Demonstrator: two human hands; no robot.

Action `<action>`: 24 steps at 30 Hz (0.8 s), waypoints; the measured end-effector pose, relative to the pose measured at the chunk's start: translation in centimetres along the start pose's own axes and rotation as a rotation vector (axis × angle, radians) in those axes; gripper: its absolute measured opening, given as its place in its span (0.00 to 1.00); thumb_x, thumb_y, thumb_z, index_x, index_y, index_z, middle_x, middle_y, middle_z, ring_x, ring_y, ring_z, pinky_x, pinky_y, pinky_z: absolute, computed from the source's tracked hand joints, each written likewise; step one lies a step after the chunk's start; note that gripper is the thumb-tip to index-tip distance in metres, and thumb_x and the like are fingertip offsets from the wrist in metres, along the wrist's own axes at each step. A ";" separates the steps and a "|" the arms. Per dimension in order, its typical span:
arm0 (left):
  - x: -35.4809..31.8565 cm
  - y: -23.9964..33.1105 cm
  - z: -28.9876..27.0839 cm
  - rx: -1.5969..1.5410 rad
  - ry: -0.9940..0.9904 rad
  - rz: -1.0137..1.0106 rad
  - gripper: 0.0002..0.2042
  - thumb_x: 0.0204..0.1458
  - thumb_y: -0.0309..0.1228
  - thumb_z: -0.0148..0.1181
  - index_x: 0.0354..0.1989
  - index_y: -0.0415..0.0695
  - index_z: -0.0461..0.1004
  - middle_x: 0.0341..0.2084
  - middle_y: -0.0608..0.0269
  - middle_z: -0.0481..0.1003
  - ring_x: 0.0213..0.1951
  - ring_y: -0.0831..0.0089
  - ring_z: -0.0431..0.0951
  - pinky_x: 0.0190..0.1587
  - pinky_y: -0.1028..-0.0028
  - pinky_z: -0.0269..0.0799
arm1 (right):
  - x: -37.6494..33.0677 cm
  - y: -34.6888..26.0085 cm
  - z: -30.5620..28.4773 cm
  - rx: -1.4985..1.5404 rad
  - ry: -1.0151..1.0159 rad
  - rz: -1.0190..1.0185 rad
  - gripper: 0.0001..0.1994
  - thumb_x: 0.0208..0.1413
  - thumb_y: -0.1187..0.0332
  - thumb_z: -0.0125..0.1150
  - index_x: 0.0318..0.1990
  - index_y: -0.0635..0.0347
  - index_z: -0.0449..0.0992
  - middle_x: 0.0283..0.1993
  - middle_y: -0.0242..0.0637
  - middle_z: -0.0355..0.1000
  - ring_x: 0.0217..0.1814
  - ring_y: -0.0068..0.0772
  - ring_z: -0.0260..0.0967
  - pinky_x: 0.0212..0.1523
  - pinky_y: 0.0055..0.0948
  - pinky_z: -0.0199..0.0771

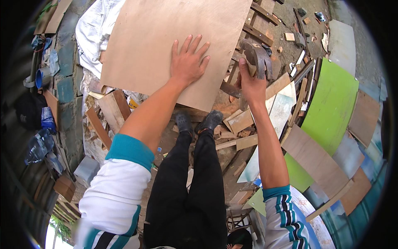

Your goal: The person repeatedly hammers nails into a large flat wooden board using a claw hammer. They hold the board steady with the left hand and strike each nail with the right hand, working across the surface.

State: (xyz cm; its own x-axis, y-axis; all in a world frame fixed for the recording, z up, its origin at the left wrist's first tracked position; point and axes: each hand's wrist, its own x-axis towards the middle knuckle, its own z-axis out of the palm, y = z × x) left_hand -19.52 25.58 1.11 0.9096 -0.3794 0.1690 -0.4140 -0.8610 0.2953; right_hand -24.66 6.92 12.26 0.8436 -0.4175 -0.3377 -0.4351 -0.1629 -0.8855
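Brown sheet (143, 54), one in number, smooth, thin-looking and straight-edged, lies at the upper middle, in front of the person and over part of the scrap wood. Two bare hands are at work: the left hand (190, 62) rests palm down on the sheet, its five fingers spread apart, while the right hand (253, 85), just beyond the sheet's right edge, has its fingers wrapped around one hammer (260, 60), thumb near the head. That head is dark, worn metal with a curved claw. One crumpled white cloth (96, 33) lies along the sheet's left side. Two dark shoes (210, 120) with small holes stand below its near edge. Rough wooden offcuts (244, 121), blocky and slat-shaped, lie around them, too many and too overlapped to count. At right, smooth bright green panelling (331, 106) shows above and below one brown plywood board (315, 157); whether it is one piece or two cannot be told. One boxy, pale plastic container (86, 170) sits at lower left.
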 end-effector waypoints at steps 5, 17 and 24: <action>0.3 0.3 0.3 0.020 0.022 0.006 0.23 0.61 0.47 0.55 0.65 0.64 0.71 0.70 0.67 0.64 0.72 0.62 0.58 0.72 0.42 0.43 | 1.3 2.4 0.7 -0.388 0.033 -0.003 0.16 0.65 0.56 0.62 0.41 0.64 0.77 0.20 0.30 0.68 0.15 0.22 0.64 0.16 0.29 0.63; 0.5 0.6 0.2 0.042 0.036 0.016 0.23 0.61 0.46 0.55 0.65 0.62 0.71 0.69 0.66 0.65 0.70 0.61 0.61 0.72 0.42 0.44 | 2.2 1.7 1.8 -0.651 0.056 0.116 0.14 0.57 0.65 0.62 0.45 0.65 0.80 0.34 0.53 0.80 0.39 0.54 0.81 0.41 0.43 0.77; -0.2 -0.2 -0.1 0.077 0.009 0.006 0.23 0.61 0.45 0.55 0.65 0.62 0.71 0.69 0.66 0.65 0.70 0.61 0.61 0.71 0.42 0.46 | 1.2 0.2 0.9 -0.127 0.250 -0.285 0.09 0.59 0.69 0.58 0.35 0.67 0.73 0.22 0.30 0.70 0.22 0.29 0.68 0.26 0.36 0.67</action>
State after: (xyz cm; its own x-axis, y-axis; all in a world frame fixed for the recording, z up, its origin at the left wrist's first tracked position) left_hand -19.57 25.86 1.06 0.9066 -0.3820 0.1792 -0.4155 -0.8823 0.2211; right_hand -23.49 7.17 11.45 0.8400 -0.5422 0.0176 -0.2437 -0.4061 -0.8807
